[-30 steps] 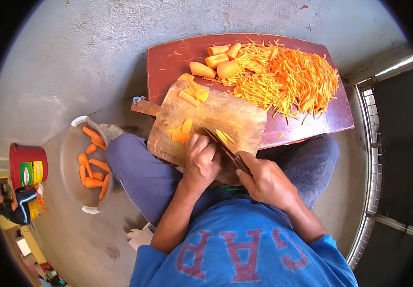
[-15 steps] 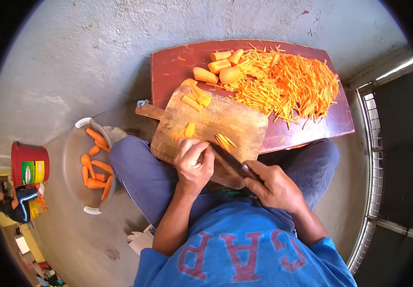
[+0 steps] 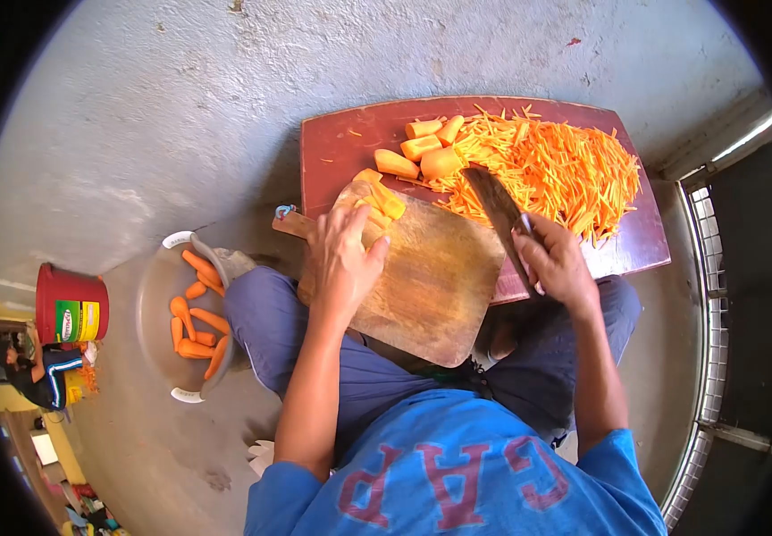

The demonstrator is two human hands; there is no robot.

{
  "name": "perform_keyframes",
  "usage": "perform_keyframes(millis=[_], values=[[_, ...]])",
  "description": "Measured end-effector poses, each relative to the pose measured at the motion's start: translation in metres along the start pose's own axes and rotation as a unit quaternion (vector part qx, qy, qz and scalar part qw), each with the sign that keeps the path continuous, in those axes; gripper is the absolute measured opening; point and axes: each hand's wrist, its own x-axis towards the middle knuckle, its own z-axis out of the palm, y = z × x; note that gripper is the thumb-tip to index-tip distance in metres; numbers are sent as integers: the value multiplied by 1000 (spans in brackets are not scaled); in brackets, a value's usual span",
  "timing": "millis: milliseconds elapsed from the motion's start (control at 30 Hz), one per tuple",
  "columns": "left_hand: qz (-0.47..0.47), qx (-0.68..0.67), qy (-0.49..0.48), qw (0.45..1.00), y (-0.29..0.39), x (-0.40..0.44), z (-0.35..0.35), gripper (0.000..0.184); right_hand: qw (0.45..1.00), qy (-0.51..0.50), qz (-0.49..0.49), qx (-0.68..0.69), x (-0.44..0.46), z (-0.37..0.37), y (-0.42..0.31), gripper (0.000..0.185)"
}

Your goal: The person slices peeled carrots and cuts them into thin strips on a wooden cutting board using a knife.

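Note:
My left hand (image 3: 344,259) is over the left part of the wooden cutting board (image 3: 444,277), fingers apart, its fingertips by the yellow-orange carrot pieces (image 3: 388,202) at the board's upper edge. Whether it touches them I cannot tell. In my right hand (image 3: 558,261) is a dark-bladed knife (image 3: 496,204), its blade pointing up and left, over the board's right edge and beside the heap of carrot strips (image 3: 574,170). Several thick carrot chunks (image 3: 420,147) lie left of that heap on the red table (image 3: 337,147).
A grey basin (image 3: 164,357) with several whole carrots (image 3: 194,349) stands on the floor at the left. Beyond it are a red bucket (image 3: 71,302) and another person (image 3: 42,375). A wall rises behind the table, and a dark door (image 3: 755,268) is at the right.
My left hand has moved up to the pieces at the board's upper edge and opened. The knife has swung up and right off the board's middle. The small cut strips there are gone from view.

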Motion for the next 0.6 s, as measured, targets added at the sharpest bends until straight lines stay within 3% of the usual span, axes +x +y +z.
perform_keyframes(millis=[67,133,167,267,367,533,600], values=[[-9,49,-8,999,2,18,4,66,998,-19,-54,18,-9,16,14,14],[-3,46,-18,999,-8,27,9,72,997,-55,-33,34,-20,27,10,16],[1,45,-25,999,-13,28,12,75,994,-46,35,92,-32,32,-1,25],[6,66,-36,997,-14,25,15,78,996,-58,36,54,-40,33,4,36],[12,37,-48,998,15,9,-5,76,998,-53,-33,22,-54,35,2,41],[76,-38,-80,993,60,-45,5,62,995,-79,-65,-13,-76,39,-26,33],[88,-41,-83,992,66,-65,13,41,993,-99,-64,-23,-81,45,-33,29]])
